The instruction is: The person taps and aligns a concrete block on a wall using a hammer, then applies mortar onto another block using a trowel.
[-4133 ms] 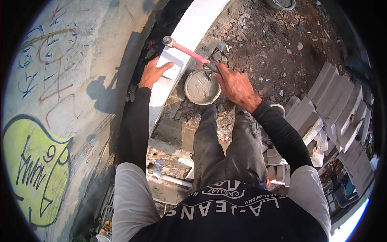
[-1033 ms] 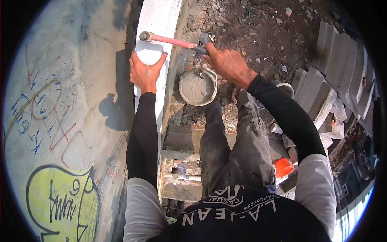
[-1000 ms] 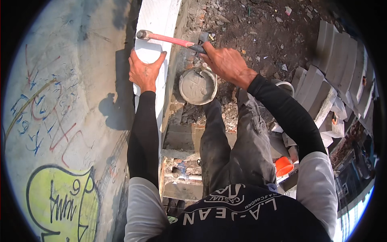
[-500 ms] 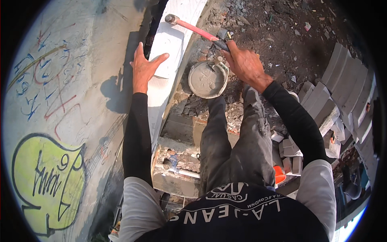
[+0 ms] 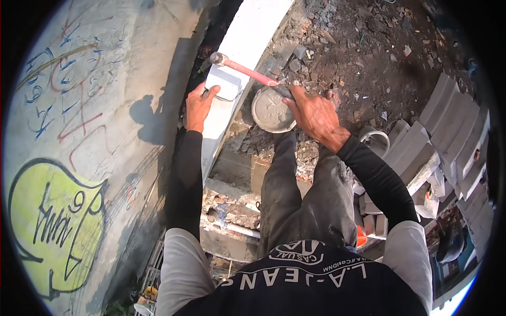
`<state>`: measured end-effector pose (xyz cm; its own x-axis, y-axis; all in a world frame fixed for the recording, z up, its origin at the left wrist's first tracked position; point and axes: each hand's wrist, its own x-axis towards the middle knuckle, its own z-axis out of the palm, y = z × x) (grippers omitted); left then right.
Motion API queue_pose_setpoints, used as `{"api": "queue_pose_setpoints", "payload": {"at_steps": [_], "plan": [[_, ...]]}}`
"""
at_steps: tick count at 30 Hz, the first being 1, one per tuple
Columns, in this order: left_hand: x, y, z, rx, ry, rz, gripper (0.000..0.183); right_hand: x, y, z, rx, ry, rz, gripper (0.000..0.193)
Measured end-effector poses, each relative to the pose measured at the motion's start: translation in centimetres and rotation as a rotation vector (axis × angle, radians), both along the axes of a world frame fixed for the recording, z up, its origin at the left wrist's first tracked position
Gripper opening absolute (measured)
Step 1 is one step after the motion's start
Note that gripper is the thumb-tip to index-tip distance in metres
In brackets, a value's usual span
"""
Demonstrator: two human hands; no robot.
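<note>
My right hand [image 5: 316, 117] is closed around the dark grip of a hammer [image 5: 246, 72] with a red handle. The hammer's metal head is over the far left edge of a white block [image 5: 225, 83]; whether they touch I cannot tell. This block lies on a row of white blocks [image 5: 247, 32] that forms a low wall. At its near left corner, my left hand [image 5: 198, 109] has the thumb and index finger against the block, with its other fingers partly hidden. Just right of the wall stands a round bucket [image 5: 255, 117] of grey mortar, near my right hand.
A grey wall [image 5: 126, 68] with painted scribbles rises at the left. Stacked grey blocks [image 5: 416, 142] and an empty-looking pail [image 5: 375, 138] are at the right. Rubble and soil [image 5: 363, 52] cover the ground ahead. A white pipe [image 5: 240, 229] lies low beside my legs.
My left hand has gone from spread fingers to a closer hold at the block's corner. The hammer and right hand have come lower in view, as the view shifts.
</note>
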<state>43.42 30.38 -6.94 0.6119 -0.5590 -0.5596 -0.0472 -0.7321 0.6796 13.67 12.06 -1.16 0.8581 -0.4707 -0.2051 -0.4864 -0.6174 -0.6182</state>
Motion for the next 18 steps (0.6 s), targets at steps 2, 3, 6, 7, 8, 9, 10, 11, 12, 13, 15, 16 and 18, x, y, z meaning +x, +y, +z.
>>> {"api": "queue_pose_setpoints", "payload": {"at_steps": [2,3,6,7,8,9,10,11,12,13,15,16,18], "plan": [[-0.4,0.0,0.0,0.049,0.046,0.043,0.05,-0.2,0.1,-0.1,0.011,-0.048,0.02,0.032],[-0.5,0.1,0.0,0.001,0.019,0.03,0.05,-0.3,0.0,-0.2,-0.027,-0.231,0.071,0.032],[-0.8,0.1,0.0,-0.035,-0.001,0.015,0.056,-0.6,-0.5,-0.7,-0.025,-0.005,0.035,0.03],[-0.9,0.1,0.0,-0.034,-0.013,0.007,0.056,-0.7,-0.7,-0.9,-0.043,0.091,0.007,0.029],[-1.0,0.3,0.0,-0.002,-0.087,-0.031,0.059,-0.9,-0.9,-1.0,0.0,0.085,0.042,0.028],[-1.0,0.3,-0.1,0.023,-0.155,-0.064,0.061,-1.1,-1.1,-1.0,0.041,0.091,0.066,0.029],[-0.9,0.4,-0.1,-0.007,-0.153,-0.067,0.065,-1.2,-1.3,-1.1,0.017,0.079,0.067,0.029],[-0.8,0.4,-0.3,-0.001,-0.12,-0.055,0.065,-1.3,-1.8,-1.0,0.031,0.108,0.08,0.03],[-0.6,0.5,-0.2,0.06,-0.111,-0.043,0.063,-1.3,-2.2,-0.9,0.027,0.103,0.069,0.032],[-0.5,0.4,-0.2,0.061,-0.176,-0.096,0.062,-1.1,-2.9,-0.7,0.02,0.078,-0.021,0.033],[-0.2,-0.1,0.2,0.117,-0.142,-0.148,0.064,0.1,-5.3,-0.4,0.009,0.143,-0.108,0.032],[0.1,-0.9,0.5,0.19,-0.127,-0.172,0.069,0.4,-6.1,0.1,0.031,0.079,-0.11,0.031],[0.2,-2.9,1.1,0.126,-0.279,-0.219,0.09,1.2,-7.8,1.3,0.14,0.062,-0.124,0.029]]}}
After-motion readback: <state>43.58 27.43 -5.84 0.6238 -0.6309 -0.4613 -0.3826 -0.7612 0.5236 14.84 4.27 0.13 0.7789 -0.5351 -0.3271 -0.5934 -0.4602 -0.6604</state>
